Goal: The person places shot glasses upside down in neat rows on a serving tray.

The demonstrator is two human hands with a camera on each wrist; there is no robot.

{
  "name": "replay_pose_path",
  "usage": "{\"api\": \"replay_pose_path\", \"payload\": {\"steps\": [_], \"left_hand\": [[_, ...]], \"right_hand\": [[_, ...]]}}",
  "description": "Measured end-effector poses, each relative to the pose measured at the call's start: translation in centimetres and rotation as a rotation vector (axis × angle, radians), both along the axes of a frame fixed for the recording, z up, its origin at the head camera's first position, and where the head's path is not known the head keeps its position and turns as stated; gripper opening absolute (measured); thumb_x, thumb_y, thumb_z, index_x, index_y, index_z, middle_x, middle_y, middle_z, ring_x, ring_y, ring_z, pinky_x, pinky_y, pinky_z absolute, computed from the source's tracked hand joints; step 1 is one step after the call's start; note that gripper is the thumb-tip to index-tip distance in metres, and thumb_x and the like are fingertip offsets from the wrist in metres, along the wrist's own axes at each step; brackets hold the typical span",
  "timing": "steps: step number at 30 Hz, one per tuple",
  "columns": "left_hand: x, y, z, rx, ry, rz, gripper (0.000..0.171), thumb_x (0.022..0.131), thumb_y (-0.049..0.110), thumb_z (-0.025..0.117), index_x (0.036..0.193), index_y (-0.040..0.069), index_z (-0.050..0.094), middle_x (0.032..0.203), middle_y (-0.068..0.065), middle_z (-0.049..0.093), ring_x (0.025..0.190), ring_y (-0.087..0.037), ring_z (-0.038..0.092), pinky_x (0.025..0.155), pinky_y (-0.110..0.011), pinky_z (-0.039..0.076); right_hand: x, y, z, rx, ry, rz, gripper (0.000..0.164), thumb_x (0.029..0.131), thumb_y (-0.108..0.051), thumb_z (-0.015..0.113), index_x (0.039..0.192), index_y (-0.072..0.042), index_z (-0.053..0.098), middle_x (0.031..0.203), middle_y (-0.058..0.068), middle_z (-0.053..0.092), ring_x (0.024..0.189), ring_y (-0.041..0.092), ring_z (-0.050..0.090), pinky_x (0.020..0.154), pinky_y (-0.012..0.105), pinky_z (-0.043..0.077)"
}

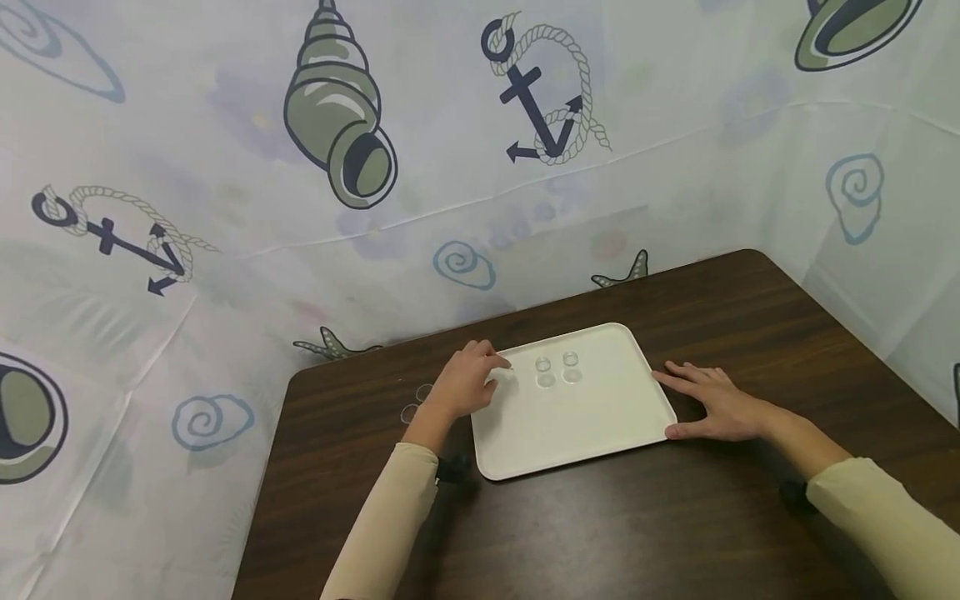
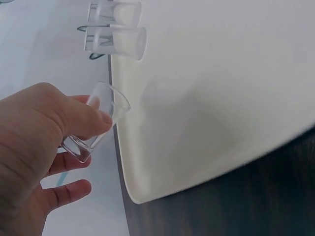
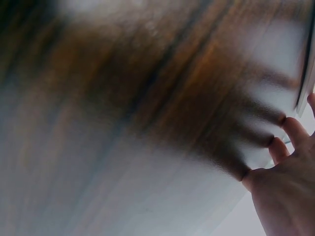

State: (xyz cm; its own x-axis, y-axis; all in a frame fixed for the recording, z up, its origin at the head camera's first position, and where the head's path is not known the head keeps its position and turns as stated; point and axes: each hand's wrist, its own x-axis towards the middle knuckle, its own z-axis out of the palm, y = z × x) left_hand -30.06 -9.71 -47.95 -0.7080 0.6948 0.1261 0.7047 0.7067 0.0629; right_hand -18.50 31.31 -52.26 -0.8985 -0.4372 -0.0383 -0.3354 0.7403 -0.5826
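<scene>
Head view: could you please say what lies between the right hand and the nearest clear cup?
In the head view, only bare white tray separates the right hand from that clear cup.

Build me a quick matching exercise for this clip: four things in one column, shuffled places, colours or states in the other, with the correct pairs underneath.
1. Left hand
2. Right hand
3. Tray
4. Table

A. Dark brown
B. Spread at the tray's right edge in the head view
C. Holding a clear cup
D. Off-white

Pairs: 1-C; 2-B; 3-D; 4-A
</scene>
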Motion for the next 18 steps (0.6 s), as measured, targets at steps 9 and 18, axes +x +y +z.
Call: {"api": "replay_pose_path", "payload": {"steps": [9,18], "left_hand": [[-0.1,1.1,-0.7,-0.082,0.038,0.011,0.033,0.083,0.010,0.066,0.114,0.023,0.071,0.102,0.001,0.054,0.090,-0.017,0.046,0.070,-0.031,0.041],[0.3,1.9,-0.8,-0.152,0.045,0.003,0.033,0.083,0.010,0.067,0.113,0.023,0.071,0.101,0.001,0.054,0.087,-0.017,0.044,0.068,-0.031,0.042]], "right_hand": [[0.0,0.1,-0.1,-0.011,0.005,-0.007,0.089,0.079,-0.052,0.072,0.149,-0.014,0.033,0.154,0.021,0.022,0.139,0.048,0.017,0.104,0.068,0.006],[0.1,0.2,-0.5,-0.022,0.022,0.001,0.089,0.079,-0.051,0.071,0.150,-0.014,0.033,0.154,0.021,0.022,0.139,0.048,0.018,0.104,0.069,0.006]]}}
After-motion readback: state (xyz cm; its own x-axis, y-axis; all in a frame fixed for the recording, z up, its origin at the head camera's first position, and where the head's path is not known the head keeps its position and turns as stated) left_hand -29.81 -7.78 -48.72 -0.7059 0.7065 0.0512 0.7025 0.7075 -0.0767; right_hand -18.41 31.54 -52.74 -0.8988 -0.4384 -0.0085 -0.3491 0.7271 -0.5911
